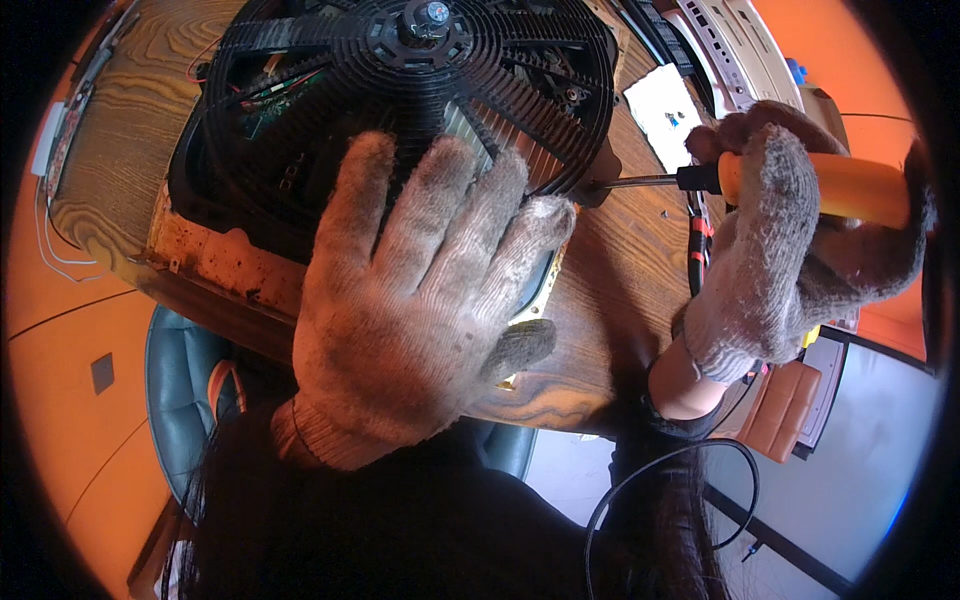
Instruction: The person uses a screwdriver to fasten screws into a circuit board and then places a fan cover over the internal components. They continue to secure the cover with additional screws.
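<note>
Spread flat over the near side of a round black fan grille (330, 60), my left hand (400, 290) wears a dirty white knitted glove. The fan sits on a dark housing above a rusty metal frame (230, 265), and a green circuit board shows between its ribs. On the right, my gloved right hand (770, 230) is wrapped round a soldering iron or screwdriver with an orange handle (850, 185), black collar and thin metal shaft (640, 182). The shaft points left, its tip at the fan's lower right edge; whether it touches, I cannot tell.
A wooden table (640, 260) carries the fan. To its right lies a white paper (660, 115) with small screws, near a beige electronic case (730, 60). A teal chair (185, 390) stands below the table's left side. A black cable (745, 450) loops by my right arm.
</note>
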A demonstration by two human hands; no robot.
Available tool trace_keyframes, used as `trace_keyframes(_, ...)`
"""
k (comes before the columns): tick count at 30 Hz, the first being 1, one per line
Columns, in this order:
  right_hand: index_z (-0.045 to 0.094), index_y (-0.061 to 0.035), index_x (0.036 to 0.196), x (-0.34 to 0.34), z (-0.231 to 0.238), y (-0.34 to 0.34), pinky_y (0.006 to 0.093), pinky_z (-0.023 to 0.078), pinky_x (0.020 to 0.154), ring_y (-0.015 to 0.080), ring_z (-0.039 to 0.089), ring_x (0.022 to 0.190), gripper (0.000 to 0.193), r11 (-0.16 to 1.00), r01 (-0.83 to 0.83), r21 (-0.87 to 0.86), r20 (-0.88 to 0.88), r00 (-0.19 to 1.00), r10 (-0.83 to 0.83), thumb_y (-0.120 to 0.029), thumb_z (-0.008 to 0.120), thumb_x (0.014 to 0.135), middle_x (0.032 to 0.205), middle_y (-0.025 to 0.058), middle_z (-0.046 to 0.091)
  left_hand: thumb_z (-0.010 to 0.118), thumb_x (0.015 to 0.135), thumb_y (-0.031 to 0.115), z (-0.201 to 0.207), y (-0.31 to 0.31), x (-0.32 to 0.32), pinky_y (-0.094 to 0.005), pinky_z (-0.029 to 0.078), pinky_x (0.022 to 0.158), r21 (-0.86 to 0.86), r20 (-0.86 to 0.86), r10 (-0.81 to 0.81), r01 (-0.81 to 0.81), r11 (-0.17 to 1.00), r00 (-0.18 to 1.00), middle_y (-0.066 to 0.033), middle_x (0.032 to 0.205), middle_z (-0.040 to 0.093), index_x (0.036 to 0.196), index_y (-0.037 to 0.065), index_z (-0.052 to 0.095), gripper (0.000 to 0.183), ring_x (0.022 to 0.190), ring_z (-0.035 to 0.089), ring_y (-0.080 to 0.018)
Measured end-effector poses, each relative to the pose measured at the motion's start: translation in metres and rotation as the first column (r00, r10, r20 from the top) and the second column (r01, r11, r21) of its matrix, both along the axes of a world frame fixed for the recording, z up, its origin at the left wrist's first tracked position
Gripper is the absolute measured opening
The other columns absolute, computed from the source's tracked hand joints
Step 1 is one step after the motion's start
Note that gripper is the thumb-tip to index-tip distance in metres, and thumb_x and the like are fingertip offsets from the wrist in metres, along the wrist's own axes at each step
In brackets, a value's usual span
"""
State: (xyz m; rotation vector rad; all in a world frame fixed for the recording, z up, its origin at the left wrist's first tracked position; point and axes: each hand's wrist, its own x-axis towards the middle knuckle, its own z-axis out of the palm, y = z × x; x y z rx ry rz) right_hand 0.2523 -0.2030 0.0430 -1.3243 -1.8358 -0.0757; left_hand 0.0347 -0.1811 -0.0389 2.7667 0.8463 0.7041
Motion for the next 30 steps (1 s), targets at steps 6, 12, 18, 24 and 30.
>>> trace_keyframes(6,0.037,-0.0052,0.138,0.008,-0.010,-0.005,0.0425,0.060,0.083,0.0337,0.070,0.092,0.052,0.973,-0.231,-0.026,-0.362,0.909,0.206,-0.002,0.061,0.091,0.110,0.0283,0.063,0.076,0.062,0.047,0.004,0.000,-0.001,-0.0568,0.009,0.118,-0.055,0.004,-0.007,0.007,0.998,1.000,-0.0123,0.137,0.054,0.124,0.013,0.064,0.072,0.134,0.040,-0.0336)
trace_keyframes(12,0.030,-0.0118,0.144,0.006,-0.013,-0.004,0.0447,0.060,0.081,0.0323,0.068,0.097,0.064,0.995,-0.024,0.097,-0.159,0.987,0.040,-0.004,0.064,0.090,0.121,0.0313,0.056,0.076,0.062,0.048,0.004,0.001,0.001,-0.0566,0.009,0.118,-0.042,0.020,-0.007,0.008,0.999,1.000,-0.0121,0.136,0.055,0.124,0.013,0.063,0.072,0.133,0.041,-0.0333)
trace_keyframes(18,0.031,-0.0108,0.142,-0.003,-0.017,-0.005,0.0417,0.062,0.071,0.0318,0.071,0.084,0.064,0.994,-0.052,0.100,-0.387,0.918,0.087,-0.005,0.066,0.089,0.102,0.0285,0.065,0.076,0.065,0.048,0.005,-0.002,0.000,-0.0555,0.008,0.119,-0.036,0.005,0.001,-0.001,0.999,1.000,-0.0123,0.136,0.055,0.124,0.013,0.063,0.070,0.136,0.038,-0.0326)
trace_keyframes(24,0.043,-0.0067,0.131,0.010,-0.010,-0.015,0.0356,0.063,0.069,0.0292,0.073,0.079,0.052,0.922,0.310,0.233,-0.305,0.923,-0.233,-0.004,0.069,0.086,0.091,0.0228,0.070,0.076,0.066,0.046,0.005,0.001,0.000,-0.0550,0.009,0.119,-0.012,-0.020,-0.010,0.009,1.000,1.000,-0.0126,0.135,0.056,0.124,0.014,0.064,0.068,0.137,0.036,-0.0324)
trace_keyframes(30,0.041,-0.0056,0.133,0.014,-0.025,-0.015,0.0352,0.062,0.066,0.0289,0.072,0.077,0.052,0.836,0.469,0.284,-0.322,0.868,-0.378,0.000,0.065,0.088,0.092,0.0237,0.069,0.075,0.066,0.046,0.005,-0.002,-0.001,-0.0550,0.010,0.119,-0.043,-0.037,0.005,-0.007,0.999,0.999,-0.0113,0.137,0.054,0.125,0.015,0.064,0.067,0.139,0.033,-0.0311)
